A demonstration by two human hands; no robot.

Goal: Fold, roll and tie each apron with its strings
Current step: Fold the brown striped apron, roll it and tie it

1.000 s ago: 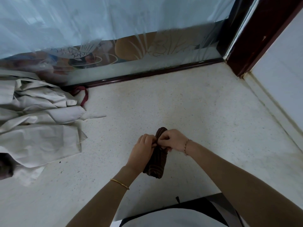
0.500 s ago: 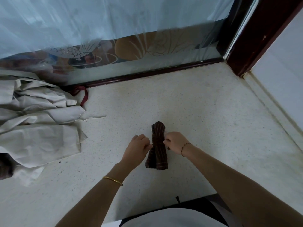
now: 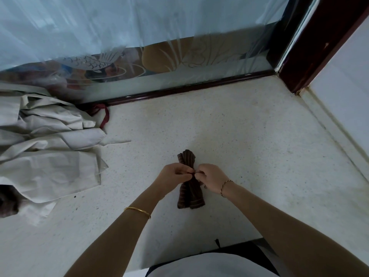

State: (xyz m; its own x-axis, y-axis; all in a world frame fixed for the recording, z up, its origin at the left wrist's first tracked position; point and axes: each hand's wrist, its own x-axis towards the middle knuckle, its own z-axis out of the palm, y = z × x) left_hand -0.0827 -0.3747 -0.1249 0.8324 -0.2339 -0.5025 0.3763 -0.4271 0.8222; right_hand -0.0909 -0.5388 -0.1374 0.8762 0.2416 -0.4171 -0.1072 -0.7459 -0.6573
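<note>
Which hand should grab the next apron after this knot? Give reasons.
Left, probably. The left hand is on the side of the cream apron pile; the right hand would have to cross the rolled apron.

The rolled apron [image 3: 191,196] is made of dark, striped, matt cloth; the pale aprons [image 3: 50,166] are of creased matt cloth. The counter [image 3: 239,140] is finished smooth and speckled, possibly stone, and is bordered by etched glass [image 3: 199,54] and glossy dark wood [image 3: 323,47].

Both forearms converge forward; the left hand [image 3: 175,175] and right hand [image 3: 212,178] meet, fingers curled, pinching the rolled apron [image 3: 191,195] at its middle.
</note>
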